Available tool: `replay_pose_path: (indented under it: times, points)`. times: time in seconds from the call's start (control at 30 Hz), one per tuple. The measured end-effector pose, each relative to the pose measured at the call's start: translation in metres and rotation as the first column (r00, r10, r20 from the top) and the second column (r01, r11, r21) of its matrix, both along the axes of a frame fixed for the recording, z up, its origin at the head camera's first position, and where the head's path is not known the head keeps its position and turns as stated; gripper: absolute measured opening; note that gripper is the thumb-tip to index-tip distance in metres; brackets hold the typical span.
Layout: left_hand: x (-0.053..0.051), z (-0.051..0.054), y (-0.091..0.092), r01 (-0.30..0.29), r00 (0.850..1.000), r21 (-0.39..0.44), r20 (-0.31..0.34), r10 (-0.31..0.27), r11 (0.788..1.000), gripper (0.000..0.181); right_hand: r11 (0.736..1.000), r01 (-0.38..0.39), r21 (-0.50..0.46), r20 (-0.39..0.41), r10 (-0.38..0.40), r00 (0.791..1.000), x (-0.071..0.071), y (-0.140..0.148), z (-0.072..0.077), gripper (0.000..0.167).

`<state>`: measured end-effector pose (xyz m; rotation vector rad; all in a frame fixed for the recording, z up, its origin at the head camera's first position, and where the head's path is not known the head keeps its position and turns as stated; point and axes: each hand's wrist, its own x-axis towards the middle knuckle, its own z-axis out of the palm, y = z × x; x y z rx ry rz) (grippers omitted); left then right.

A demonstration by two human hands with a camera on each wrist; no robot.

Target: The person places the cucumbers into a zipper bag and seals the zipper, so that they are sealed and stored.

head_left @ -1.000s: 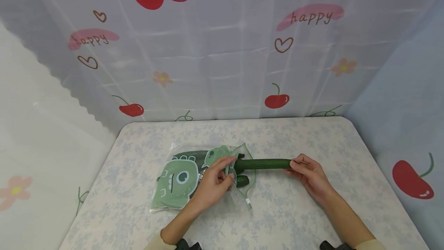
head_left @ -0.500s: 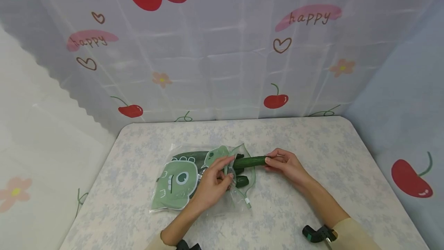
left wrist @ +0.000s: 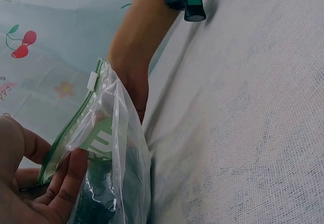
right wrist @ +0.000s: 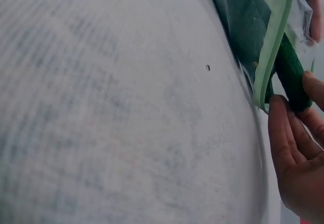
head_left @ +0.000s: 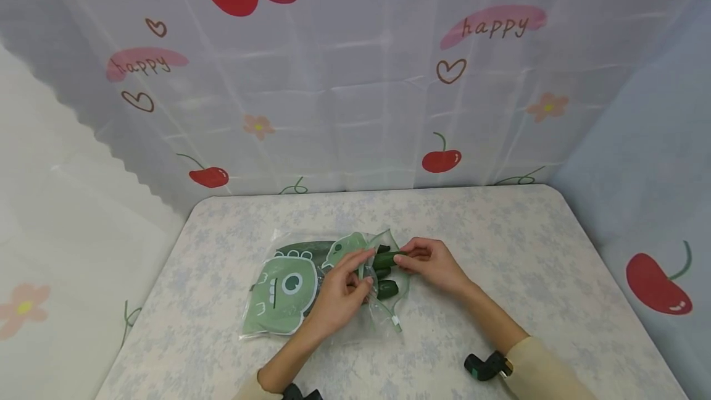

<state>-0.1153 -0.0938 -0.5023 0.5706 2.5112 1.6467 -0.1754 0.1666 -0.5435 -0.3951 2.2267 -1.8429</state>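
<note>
A clear slider bag (head_left: 278,310) with green cartoon monsters lies flat, its mouth spread toward the right. Cucumbers fill it, and one cucumber end (head_left: 387,289) shows near the opening. My left hand (head_left: 340,292) holds the bag's upper layer at the mouth; in the left wrist view its fingers grip the green zip edge (left wrist: 71,123). With thumb and fingertips, my right hand (head_left: 436,262) pinches the outer end of another cucumber (head_left: 387,260), most of which is inside the bag. The right wrist view shows this cucumber (right wrist: 292,77) crossing the green zip strip (right wrist: 276,44).
The bag rests on a pale patterned tabletop (head_left: 233,221). A printed curtain (head_left: 344,110) rises behind the table's back edge. The white slider (head_left: 396,321) sits at the near corner of the bag's mouth. Black wrist cameras (head_left: 486,366) are strapped to the forearms.
My right hand has moved left, sliding the cucumber from mostly outside the bag to mostly inside it. My left hand has stayed at the bag's mouth.
</note>
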Motion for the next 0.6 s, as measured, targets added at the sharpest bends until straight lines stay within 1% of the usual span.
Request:
replay_pose_path:
  times: [0.07, 0.17, 0.3, 0.37, 0.47, 0.53, 0.6]
  points:
    - [0.0, -0.001, 0.0, -0.001, 1.0, 0.008, 0.005, 0.001, 1.0, 0.052, 0.999, -0.014, 0.039, -0.029, 0.015, 0.999, 0.0, -0.002, 0.001, 0.022]
    - [0.0, -0.002, 0.001, 0.0, 1.0, 0.029, 0.022, -0.001, 1.0, 0.052, 0.997, -0.061, 0.052, -0.027, 0.063, 0.998, 0.001, 0.003, 0.001, 0.025]
    - [0.001, -0.002, 0.002, -0.001, 0.999, 0.04, 0.035, 0.0, 0.999, 0.052, 0.987, -0.158, -0.01, -0.009, 0.158, 0.987, 0.0, 0.015, -0.002, 0.031]
    - [0.001, -0.001, 0.002, -0.007, 0.999, 0.035, 0.034, 0.006, 0.999, 0.052, 0.983, -0.18, -0.026, -0.021, 0.179, 0.984, -0.003, 0.016, -0.004, 0.033]
    - [0.001, 0.0, 0.002, -0.013, 1.0, 0.028, 0.023, 0.013, 1.0, 0.052, 0.987, -0.162, -0.011, -0.045, 0.162, 0.986, -0.005, 0.011, -0.003, 0.028]
    - [0.001, 0.0, 0.001, -0.017, 1.0, 0.016, 0.012, 0.017, 1.0, 0.052, 0.99, -0.136, 0.039, -0.054, 0.138, 0.989, -0.006, 0.005, -0.002, 0.022]
    - [0.001, 0.001, 0.001, -0.017, 1.0, 0.008, 0.001, 0.017, 1.0, 0.052, 0.989, -0.104, 0.108, -0.065, 0.112, 0.992, -0.006, -0.001, 0.001, 0.018]
